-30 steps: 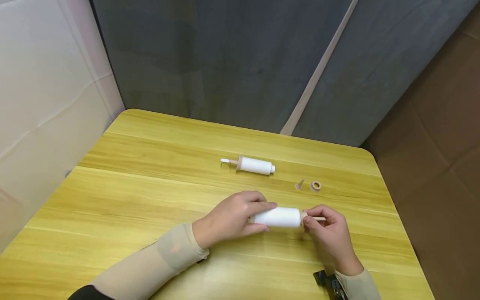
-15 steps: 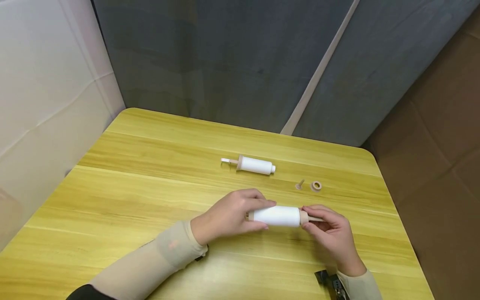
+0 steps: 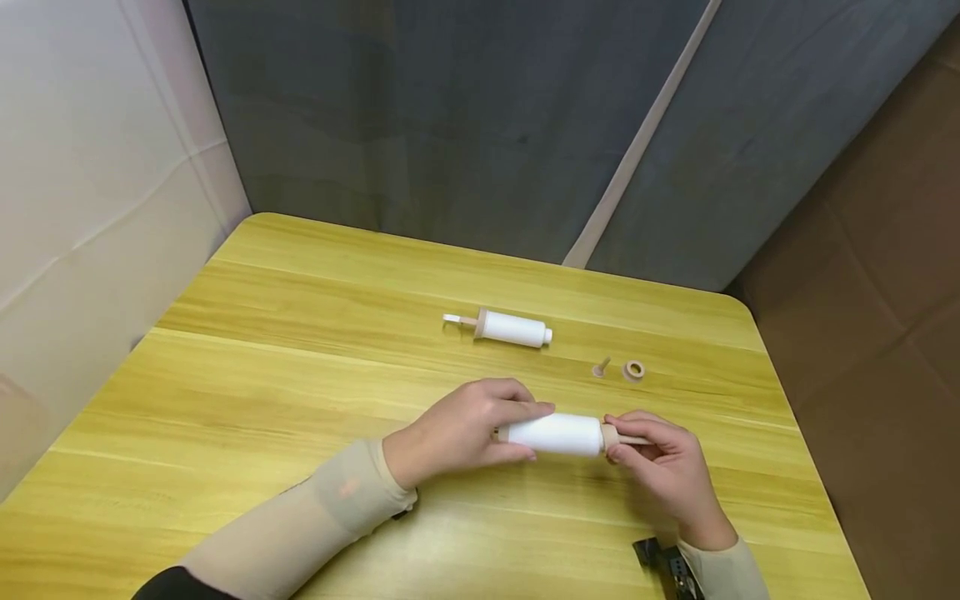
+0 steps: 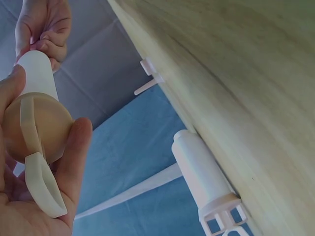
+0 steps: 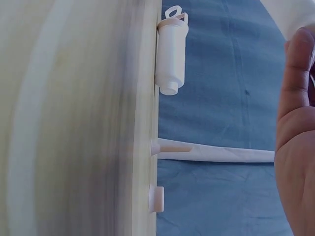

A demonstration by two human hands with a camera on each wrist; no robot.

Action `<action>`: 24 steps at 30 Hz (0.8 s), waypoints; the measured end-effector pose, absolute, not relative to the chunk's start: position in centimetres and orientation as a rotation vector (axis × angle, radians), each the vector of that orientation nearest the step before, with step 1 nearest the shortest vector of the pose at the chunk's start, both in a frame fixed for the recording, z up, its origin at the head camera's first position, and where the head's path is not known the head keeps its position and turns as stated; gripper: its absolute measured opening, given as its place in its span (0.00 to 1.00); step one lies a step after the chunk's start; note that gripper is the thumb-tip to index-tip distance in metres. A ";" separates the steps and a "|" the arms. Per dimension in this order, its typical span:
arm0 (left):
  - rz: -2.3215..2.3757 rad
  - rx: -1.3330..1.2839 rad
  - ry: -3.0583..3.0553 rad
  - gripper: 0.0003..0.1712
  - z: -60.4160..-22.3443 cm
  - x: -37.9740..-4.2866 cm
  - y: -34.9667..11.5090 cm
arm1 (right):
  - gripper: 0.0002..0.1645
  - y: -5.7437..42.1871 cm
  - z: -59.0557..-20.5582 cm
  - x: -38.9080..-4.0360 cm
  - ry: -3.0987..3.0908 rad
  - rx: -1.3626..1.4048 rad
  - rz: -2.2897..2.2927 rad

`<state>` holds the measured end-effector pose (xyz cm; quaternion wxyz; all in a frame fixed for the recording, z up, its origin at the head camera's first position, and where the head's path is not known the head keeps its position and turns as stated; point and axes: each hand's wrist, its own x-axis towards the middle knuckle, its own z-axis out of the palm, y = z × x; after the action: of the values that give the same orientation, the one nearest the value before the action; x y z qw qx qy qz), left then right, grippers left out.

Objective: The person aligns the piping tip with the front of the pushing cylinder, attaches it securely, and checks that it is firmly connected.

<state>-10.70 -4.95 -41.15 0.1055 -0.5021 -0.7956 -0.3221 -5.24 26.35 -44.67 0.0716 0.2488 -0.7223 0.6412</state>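
My left hand (image 3: 457, 429) holds a white toy syringe (image 3: 558, 434) by its barrel, thumb and fingers on opposite sides. In the left wrist view its beige end disc (image 4: 56, 125) and the pale loop handle (image 4: 30, 179) lie over the palm. At the barrel's other end, my right hand (image 3: 671, 467) pinches a beige collar (image 3: 610, 437), and a thin beige stick (image 3: 633, 439) runs out of it under the fingers. The collar sits right at the barrel's end. In the right wrist view only part of the barrel (image 5: 290, 14) shows beyond the fingers.
A second white syringe (image 3: 513, 329) lies farther back on the wooden table (image 3: 300, 400), its loop handle to the left. Right of it are a small beige pin on a round base (image 3: 597, 372) and a beige ring (image 3: 627, 375). Grey curtain hangs behind the table.
My right fingers have shifted their pinch on the collar, and more of the collar now shows beside the barrel. My left hand keeps its hold, almost still.
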 end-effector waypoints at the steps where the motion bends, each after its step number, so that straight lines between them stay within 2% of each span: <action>1: -0.950 -1.479 -2.343 0.32 -41.2 -10.7 -5.0 | 0.16 26.4 -44.7 -5.2 -2.177 0.742 1.934; 10: -0.903 -1.470 -2.323 0.33 -41.4 -10.6 -4.9 | 0.13 26.0 -44.5 -5.1 -2.143 0.641 2.038; 14: -0.930 -1.449 -2.338 0.32 -41.3 -10.7 -4.9 | 0.16 25.5 -44.6 -5.2 -2.076 0.649 2.017; 20: -0.996 -1.459 -2.338 0.32 -41.3 -10.9 -4.9 | 0.17 25.2 -45.0 -5.6 -1.858 0.866 2.038; 24: -1.011 -1.461 -2.366 0.32 -41.2 -10.9 -5.0 | 0.21 25.6 -45.2 -5.8 -1.846 0.974 2.054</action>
<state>-10.91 -5.00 -41.25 0.0914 -0.4917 -0.7963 -0.3403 -5.76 25.55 -45.21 0.1064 0.3307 -0.6267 0.6975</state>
